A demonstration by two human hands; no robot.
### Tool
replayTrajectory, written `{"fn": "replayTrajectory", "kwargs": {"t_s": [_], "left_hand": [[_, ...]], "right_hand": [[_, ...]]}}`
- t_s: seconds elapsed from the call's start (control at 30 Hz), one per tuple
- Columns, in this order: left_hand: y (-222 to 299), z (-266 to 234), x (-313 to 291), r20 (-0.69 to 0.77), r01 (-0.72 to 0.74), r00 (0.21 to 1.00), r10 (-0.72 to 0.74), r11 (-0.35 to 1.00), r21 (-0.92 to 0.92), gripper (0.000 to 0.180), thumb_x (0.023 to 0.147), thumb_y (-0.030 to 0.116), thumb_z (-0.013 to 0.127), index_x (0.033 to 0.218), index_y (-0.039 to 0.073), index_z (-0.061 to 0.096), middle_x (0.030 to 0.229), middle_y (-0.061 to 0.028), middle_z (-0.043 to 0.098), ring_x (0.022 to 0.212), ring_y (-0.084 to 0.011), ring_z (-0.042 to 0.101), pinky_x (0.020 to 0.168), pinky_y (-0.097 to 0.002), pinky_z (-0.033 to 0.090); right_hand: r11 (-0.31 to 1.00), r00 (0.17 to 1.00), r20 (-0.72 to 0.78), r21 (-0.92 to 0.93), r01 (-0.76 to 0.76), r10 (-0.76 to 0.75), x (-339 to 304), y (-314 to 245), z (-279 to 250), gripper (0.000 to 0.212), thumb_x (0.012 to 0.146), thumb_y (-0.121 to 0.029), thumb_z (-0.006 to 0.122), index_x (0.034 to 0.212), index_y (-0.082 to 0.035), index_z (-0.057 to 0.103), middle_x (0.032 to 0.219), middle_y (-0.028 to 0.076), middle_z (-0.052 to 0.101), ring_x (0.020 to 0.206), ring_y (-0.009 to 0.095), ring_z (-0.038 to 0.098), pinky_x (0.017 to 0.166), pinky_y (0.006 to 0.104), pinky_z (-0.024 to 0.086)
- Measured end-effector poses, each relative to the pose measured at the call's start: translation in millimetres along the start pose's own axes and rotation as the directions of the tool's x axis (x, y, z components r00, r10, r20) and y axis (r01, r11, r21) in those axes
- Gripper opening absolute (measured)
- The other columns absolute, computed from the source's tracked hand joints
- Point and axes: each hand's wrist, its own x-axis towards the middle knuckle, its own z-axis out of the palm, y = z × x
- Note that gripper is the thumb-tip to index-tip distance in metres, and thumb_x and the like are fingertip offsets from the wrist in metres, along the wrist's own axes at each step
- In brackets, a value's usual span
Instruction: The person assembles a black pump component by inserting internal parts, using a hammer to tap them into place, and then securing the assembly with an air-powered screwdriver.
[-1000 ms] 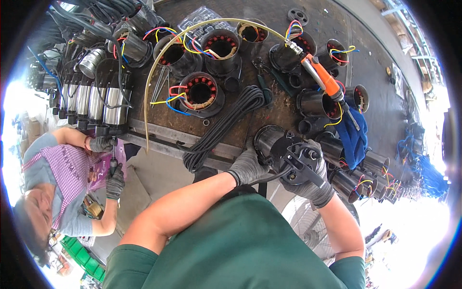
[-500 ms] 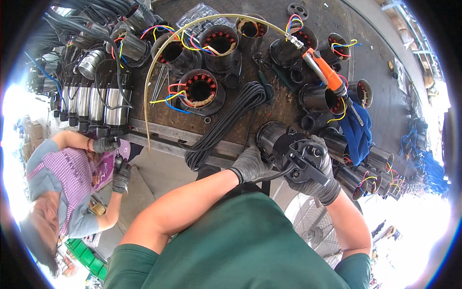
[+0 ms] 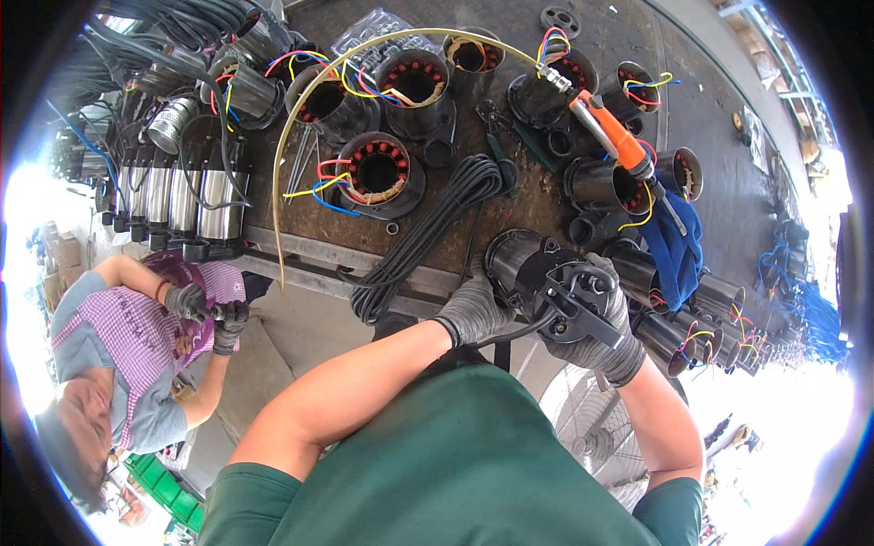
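At the table's front edge I hold a black pump motor (image 3: pixel 515 258), lying tilted, with a black top cover and handle (image 3: pixel 585 309) at its near right end. My left hand (image 3: pixel 475 308), in a grey knit glove, closes on the motor body's left side. My right hand (image 3: pixel 601 341), gloved alike, wraps the cover end from the right; the handle hides some of its fingers. A black cable runs from the cover past my left wrist. Just left of the motor, a coiled black cable (image 3: pixel 428 232) lies over the table edge.
Open motor housings (image 3: pixel 378 173) with coloured wires stand across the table (image 3: pixel 728 200). An orange power screwdriver (image 3: pixel 614 135) on a yellowish hose rests by a blue cloth (image 3: pixel 675 255). Silver pump bodies (image 3: pixel 218 196) line the left. A co-worker (image 3: pixel 127 337) is at the left; a fan (image 3: pixel 592 437) stands below right.
My hands and the motor stay almost where they were. At the left, the co-worker's gloved hands have drawn closer together, away from the silver pump bodies.
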Motion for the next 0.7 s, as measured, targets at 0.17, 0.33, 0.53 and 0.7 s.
{"fn": "replayTrajectory", "kwargs": {"t_s": [0.17,0.33,0.53,0.7], "left_hand": [[-5,9,-8,0.017,0.049,0.999,-0.048,0.997,-0.055,0.084,0.095,0.077,0.042,0.152,0.016,0.04,0.15,-0.013,0.049,0.137,-0.0328,0.049,0.118,-0.0595,0.037],[1,2,-3,-0.041,0.052,0.998,-0.057,0.993,-0.102,0.087,0.093,0.078,0.045,0.153,0.016,0.039,0.152,-0.0124,0.048,0.138,-0.0328,0.047,0.119,-0.0595,0.034],[33,-68,23,0.474,-0.528,0.848,0.236,0.31,0.791,0.059,0.104,0.047,0.038,0.154,0.016,0.038,0.159,-0.007,0.041,0.149,-0.03,0.032,0.122,-0.0618,0.027],[0,-22,-1,0.667,-0.601,0.741,-0.072,-0.514,0.612,0.054,0.107,0.041,0.03,0.153,0.015,0.038,0.162,-0.0065,0.037,0.152,-0.0302,0.028,0.117,-0.0704,0.026]], "right_hand": [[0.62,0.897,0.355,-0.65,0.439,-0.263,1,9,-35,0.092,0.074,-0.03,0.086,0.149,-0.012,0.035,0.131,0.007,0.065,0.119,0.021,0.062,0.113,0.0382,0.043],[0.651,0.892,0.371,-0.615,0.445,-0.259,9,11,-43,0.122,0.061,-0.014,0.094,0.156,-0.012,0.019,0.134,0.006,0.062,0.124,0.018,0.059,0.116,0.0393,0.04],[0.744,0.928,0.315,-0.568,0.351,-0.197,0,1,-20,0.072,0.079,-0.035,0.072,0.14,-0.012,0.041,0.127,0.007,0.067,0.114,0.022,0.063,0.105,0.0413,0.047],[0.99,0.996,0.085,-0.14,-0.022,0.034,-7,-6,-3,0.056,0.098,-0.06,0.05,0.124,-0.013,0.066,0.121,0.008,0.071,0.105,0.026,0.068,0.094,0.0427,0.054]]}}
